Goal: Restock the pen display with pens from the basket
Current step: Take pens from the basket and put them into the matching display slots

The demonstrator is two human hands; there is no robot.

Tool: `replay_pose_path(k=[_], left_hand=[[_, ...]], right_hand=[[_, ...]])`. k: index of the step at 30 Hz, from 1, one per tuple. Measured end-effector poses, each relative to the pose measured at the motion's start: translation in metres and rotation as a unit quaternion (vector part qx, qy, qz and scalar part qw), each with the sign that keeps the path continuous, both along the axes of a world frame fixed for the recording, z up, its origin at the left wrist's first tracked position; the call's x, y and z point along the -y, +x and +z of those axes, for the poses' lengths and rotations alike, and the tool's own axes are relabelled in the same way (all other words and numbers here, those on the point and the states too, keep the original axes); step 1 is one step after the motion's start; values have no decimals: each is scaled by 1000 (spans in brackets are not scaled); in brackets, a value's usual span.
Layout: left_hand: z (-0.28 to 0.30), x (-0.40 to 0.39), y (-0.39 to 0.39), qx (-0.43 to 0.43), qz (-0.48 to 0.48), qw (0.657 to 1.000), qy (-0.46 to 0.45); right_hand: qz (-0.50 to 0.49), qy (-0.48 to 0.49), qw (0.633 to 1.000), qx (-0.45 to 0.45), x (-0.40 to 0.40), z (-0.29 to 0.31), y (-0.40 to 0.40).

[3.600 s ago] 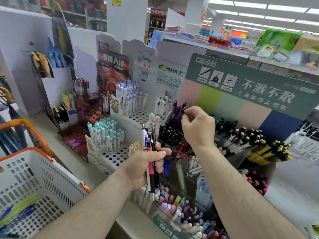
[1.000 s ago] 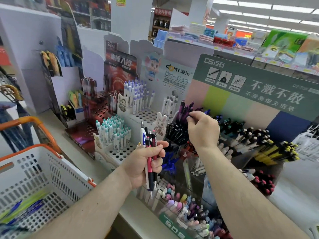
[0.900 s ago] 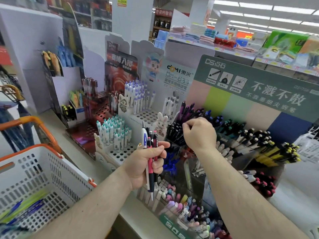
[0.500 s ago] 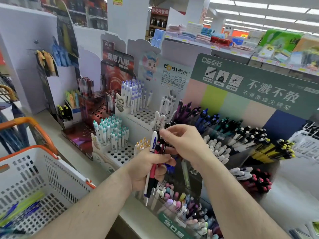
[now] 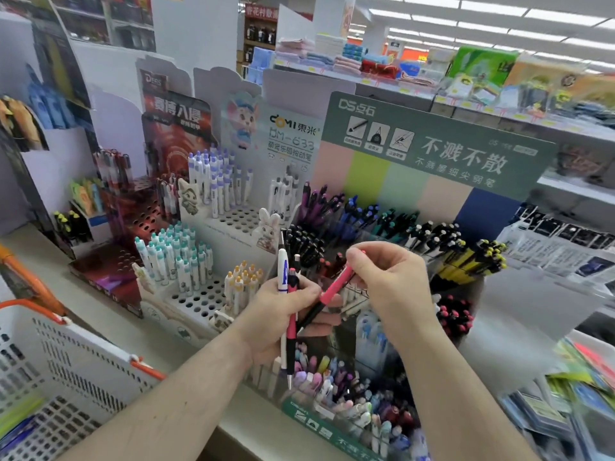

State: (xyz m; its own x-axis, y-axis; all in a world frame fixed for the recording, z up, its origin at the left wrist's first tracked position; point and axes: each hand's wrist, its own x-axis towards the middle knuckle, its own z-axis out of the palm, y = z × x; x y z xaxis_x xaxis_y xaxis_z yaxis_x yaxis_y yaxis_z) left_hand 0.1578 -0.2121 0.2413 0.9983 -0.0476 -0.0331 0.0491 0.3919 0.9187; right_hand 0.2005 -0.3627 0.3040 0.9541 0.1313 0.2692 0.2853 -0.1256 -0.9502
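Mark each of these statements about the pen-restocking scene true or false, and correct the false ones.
1. The left hand grips a bunch of pens. True.
2. The right hand is empty. False: it pinches a pink and black pen.
3. The basket sits on the person's right. False: it is at the left.
4. The green header sign stands behind the dark pens. True.
5. The teal-capped pens lie flat. False: they stand upright in holes.
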Motion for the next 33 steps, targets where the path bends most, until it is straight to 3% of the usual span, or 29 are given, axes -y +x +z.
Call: replay_pose_path(k=[6,15,23,29,33], left_hand=[[-5,10,8,-37,26,998,-35],[-7,31,18,20,-53,969,-240],[-2,48,21,10,-109,956,-272],[-3,58,28,-38,-68,975,-206],[-4,67,33,-52,-60,982,-171]], right_hand=[[-144,206,961,-113,32,-6,10],[-200,230,939,-156,49,-29,0],[-200,253,931,-171,66,-33,-6],[-273,298,912,-72,100,-13,-1],[-392,195,896,76,134,-6,7]])
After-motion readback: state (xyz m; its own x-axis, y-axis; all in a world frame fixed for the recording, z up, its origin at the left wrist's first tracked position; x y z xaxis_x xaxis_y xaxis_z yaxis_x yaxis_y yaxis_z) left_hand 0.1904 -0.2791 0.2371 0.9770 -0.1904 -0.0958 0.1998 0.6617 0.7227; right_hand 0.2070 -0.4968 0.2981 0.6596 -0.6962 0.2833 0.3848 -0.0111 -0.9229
